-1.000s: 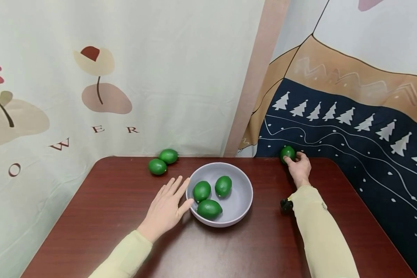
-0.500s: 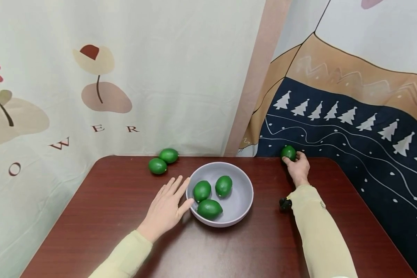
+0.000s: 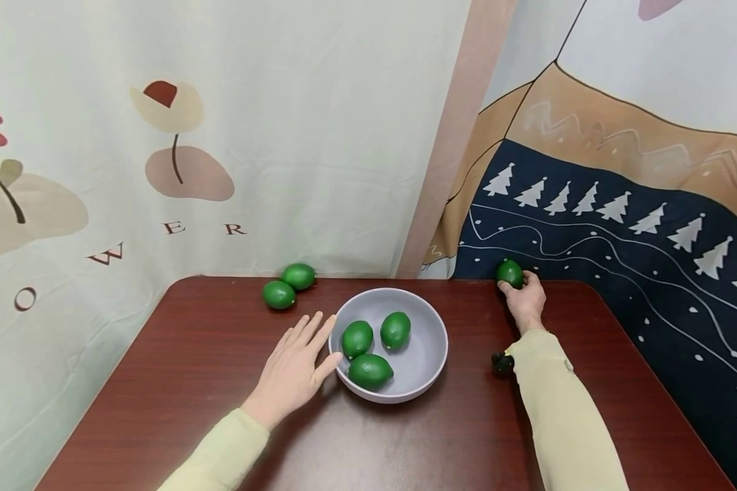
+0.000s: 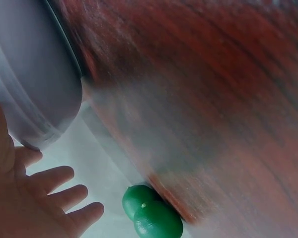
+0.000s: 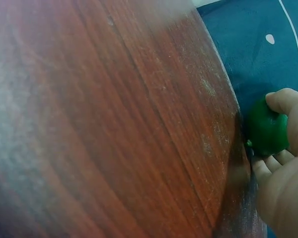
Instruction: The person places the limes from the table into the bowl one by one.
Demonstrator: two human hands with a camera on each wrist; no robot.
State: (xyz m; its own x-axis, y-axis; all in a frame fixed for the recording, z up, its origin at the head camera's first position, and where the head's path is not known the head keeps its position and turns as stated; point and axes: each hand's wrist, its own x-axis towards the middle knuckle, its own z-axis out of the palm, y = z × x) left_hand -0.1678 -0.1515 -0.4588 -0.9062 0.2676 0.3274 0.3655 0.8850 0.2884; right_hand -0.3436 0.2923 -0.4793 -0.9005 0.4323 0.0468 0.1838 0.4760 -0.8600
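Observation:
My right hand (image 3: 525,303) grips a green lime (image 3: 509,273) at the far right edge of the table. In the right wrist view the thumb lies on one side of this lime (image 5: 265,130) and the fingers on the other. My left hand (image 3: 295,372) is beside the grey bowl (image 3: 422,351), fingers straight, fingertips and thumb at its left rim. Inside the bowl lie three limes, one of them at the front (image 3: 370,372). Two more limes, a nearer one (image 3: 279,294) and a farther one (image 3: 298,276), touch each other beyond the left hand.
The dark red wooden table (image 3: 467,443) has rounded far corners. A pale printed curtain (image 3: 319,136) hangs behind it, and a navy cloth with white trees (image 3: 565,232) stands at the right. A small black device (image 3: 502,363) sits at the right wrist.
The right hand's fingers have drawn slightly closer round the lime, and its wrist has shifted a little left. The left hand, bowl and other limes stay in place.

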